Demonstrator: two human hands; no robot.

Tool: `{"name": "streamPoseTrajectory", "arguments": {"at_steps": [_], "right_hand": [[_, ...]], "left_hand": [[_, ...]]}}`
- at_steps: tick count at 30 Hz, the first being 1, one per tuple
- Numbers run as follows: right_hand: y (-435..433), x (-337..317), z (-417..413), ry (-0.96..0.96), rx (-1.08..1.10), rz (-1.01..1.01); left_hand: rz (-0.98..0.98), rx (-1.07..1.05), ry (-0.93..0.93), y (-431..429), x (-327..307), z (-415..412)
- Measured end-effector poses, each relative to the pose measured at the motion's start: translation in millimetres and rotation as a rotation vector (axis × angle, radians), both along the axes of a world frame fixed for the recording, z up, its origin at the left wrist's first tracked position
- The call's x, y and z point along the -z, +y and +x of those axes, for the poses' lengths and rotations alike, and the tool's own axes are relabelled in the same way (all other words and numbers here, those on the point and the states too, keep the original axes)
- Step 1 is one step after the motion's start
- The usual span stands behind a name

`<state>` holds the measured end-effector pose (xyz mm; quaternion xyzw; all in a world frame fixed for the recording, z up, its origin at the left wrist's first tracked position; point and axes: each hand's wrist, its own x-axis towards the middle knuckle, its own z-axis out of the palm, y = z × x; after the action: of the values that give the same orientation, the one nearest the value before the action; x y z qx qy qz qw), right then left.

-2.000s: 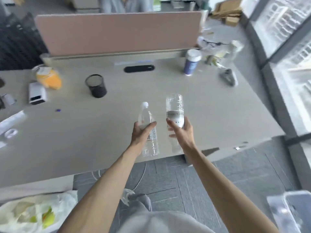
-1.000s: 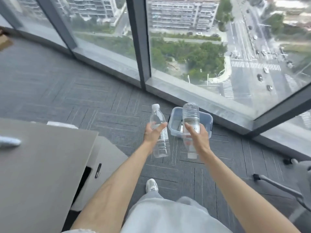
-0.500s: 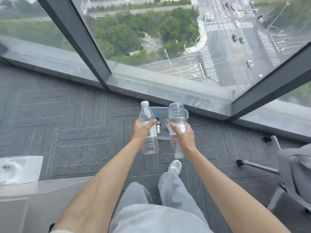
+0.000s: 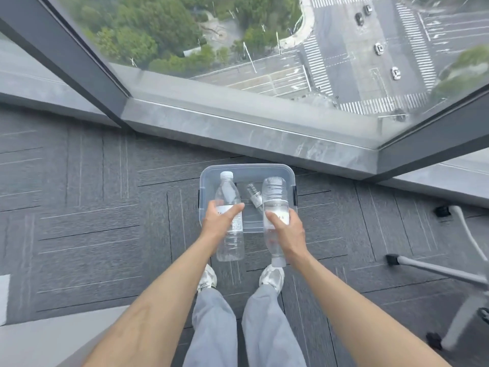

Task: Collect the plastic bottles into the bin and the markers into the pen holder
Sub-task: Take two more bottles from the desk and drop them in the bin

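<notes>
Two clear plastic bottles hang in the air directly above an open, see-through plastic bin [image 4: 289, 172] that sits on the grey carpet beside a floor-to-ceiling window. The left hand [image 4: 218, 221] is wrapped around the middle of the capped bottle [image 4: 229, 221], which points cap-forward, away from the person. The right hand [image 4: 287, 230] is closed around the inverted bottle [image 4: 274, 207], whose neck points back toward the person's shoes.

A moment ago these same bottles were being carried away from a desk; since then the person has turned and walked to the window, and the bin has come from the far edge of view to lie right beneath the hands. This likely means the bottles are ready to be dropped in.

Both bottles look empty or nearly so, thin-walled and ribbed, each with a pale label band. A small object [image 4: 254, 198] already lies on the bin's floor; it may be a small bottle, but it is too blurred to tell. A chair base [image 4: 434, 268] stands well to the right.
</notes>
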<state>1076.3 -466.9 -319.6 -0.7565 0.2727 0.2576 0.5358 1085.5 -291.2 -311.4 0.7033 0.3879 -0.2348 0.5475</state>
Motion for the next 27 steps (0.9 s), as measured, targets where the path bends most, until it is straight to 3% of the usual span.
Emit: {"name": "streamPoseTrajectory", "arguments": {"at_steps": [6, 12, 20, 27], "right_hand": [[13.0, 117.5, 17.4, 0.037, -0.067, -0.081], [28.1, 200.8, 44.4, 0.09, -0.151, -0.185], [63.3, 276.4, 87.5, 0.164, -0.2, -0.213], [64.4, 275.4, 75.8, 0.163, -0.166, -0.271]], "left_hand": [[0.017, 0.049, 0.054, 13.9, 118.4, 15.9], [-0.01, 0.023, 0.063, 39.5, 193.2, 28.6], [0.024, 0.071, 0.051, 69.0, 242.7, 46.1], [0.048, 0.074, 0.065, 88.2, 235.1, 36.3]]}}
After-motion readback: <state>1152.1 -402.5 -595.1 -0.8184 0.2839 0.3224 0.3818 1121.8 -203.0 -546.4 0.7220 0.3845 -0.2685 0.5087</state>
